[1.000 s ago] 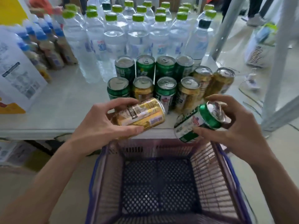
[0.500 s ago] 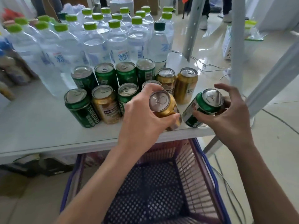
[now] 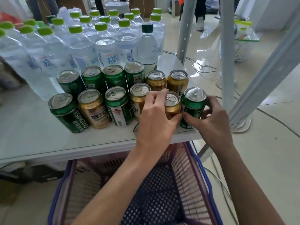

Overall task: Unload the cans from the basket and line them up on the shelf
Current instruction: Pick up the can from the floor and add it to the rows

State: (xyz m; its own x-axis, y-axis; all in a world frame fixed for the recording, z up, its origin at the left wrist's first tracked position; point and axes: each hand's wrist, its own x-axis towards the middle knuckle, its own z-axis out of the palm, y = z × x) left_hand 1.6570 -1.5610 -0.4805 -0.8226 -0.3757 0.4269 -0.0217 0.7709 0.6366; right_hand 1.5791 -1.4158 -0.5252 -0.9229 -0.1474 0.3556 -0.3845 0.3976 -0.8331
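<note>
My left hand grips a gold can standing upright on the white shelf, at the right end of the front row. My right hand grips a green can that stands upright right beside the gold one, near the shelf's front right corner. Two rows of green and gold cans stand to the left and behind. The purple basket sits below the shelf edge and shows only its mesh bottom.
Water bottles with green caps crowd the back of the shelf. Grey shelf posts rise at the right. Cables run over the glossy floor, and a white basket stands far right.
Both hands have carried their cans from above the basket onto the shelf and stood them upright at the right end of the front row. The view has shifted right.
</note>
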